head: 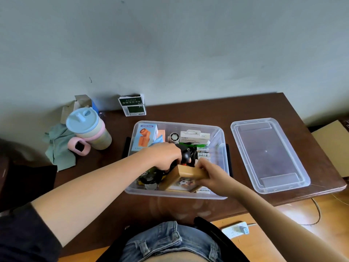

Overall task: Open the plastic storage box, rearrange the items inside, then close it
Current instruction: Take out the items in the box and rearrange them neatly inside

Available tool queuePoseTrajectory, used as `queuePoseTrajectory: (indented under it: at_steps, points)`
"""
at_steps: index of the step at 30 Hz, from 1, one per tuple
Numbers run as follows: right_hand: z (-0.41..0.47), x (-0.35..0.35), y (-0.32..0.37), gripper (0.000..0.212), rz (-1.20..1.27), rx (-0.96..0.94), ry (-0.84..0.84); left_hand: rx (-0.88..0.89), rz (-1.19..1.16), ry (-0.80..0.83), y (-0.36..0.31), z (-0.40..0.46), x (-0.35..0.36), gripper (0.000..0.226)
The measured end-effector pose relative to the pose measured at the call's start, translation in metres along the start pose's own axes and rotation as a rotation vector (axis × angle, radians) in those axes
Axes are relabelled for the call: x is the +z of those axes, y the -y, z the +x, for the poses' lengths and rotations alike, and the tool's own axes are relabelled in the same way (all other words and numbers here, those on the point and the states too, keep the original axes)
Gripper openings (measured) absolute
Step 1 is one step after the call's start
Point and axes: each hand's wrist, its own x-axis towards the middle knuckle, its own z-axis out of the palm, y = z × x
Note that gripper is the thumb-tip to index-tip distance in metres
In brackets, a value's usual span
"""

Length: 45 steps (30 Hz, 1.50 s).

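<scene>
The dark wooden table (213,112) bears the open storage box (217,146), its lid (268,156), a cup (90,129) and a green cloth (58,148).

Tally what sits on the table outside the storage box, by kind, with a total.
Clear lid, lying to the right of the box: 1
Lidded cup with pink handle: 1
Green cloth: 1
Green and white carton by the wall: 1
Opened cardboard box behind the cup: 1
Total: 5

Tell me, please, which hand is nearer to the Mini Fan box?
Left. The left hand grips a black item just in front of the Mini Fan box; the right hand holds a wooden frame farther toward the near right.
</scene>
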Motion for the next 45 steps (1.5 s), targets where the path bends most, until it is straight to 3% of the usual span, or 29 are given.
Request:
queuePoseTrajectory:
  at_steps: [5,17,21,23,27,29,31,33,45]
  points:
    - [0.005,0.021,-0.003,0.028,-0.02,0.025,-0.016,0.032,0.01,-0.023,-0.001,0.002,0.003,0.047]
    - [0.014,0.012,0.008,0.036,-0.35,-0.021,0.193,0.044,-0.063,-0.062,0.004,0.005,0.022,0.044]
    - [0.01,0.012,0.006,0.033,-0.187,-0.019,0.246,0.056,-0.168,0.04,0.006,0.006,0.032,0.042]
    - [0.006,0.005,0.003,0.028,-0.104,-0.003,0.129,0.048,-0.22,0.105,0.006,0.006,0.037,0.039]
    - [-0.006,-0.002,-0.005,0.016,-0.213,-0.018,-0.604,0.052,-0.385,0.053,0.009,0.001,0.045,0.03]
    - [-0.01,-0.001,-0.014,0.031,-0.269,0.1,-0.798,0.066,-0.429,0.002,0.012,-0.004,0.048,0.027]
    - [-0.011,0.004,-0.024,0.056,-0.23,0.281,-0.706,0.097,-0.42,-0.017,0.013,-0.007,0.051,0.026]
    - [-0.011,0.008,-0.03,0.067,-0.174,0.394,-0.567,0.104,-0.409,-0.028,0.013,-0.008,0.053,0.026]
    - [-0.023,-0.006,-0.054,0.072,-0.187,0.269,-0.472,0.129,-0.437,0.1,-0.018,-0.011,0.057,0.029]
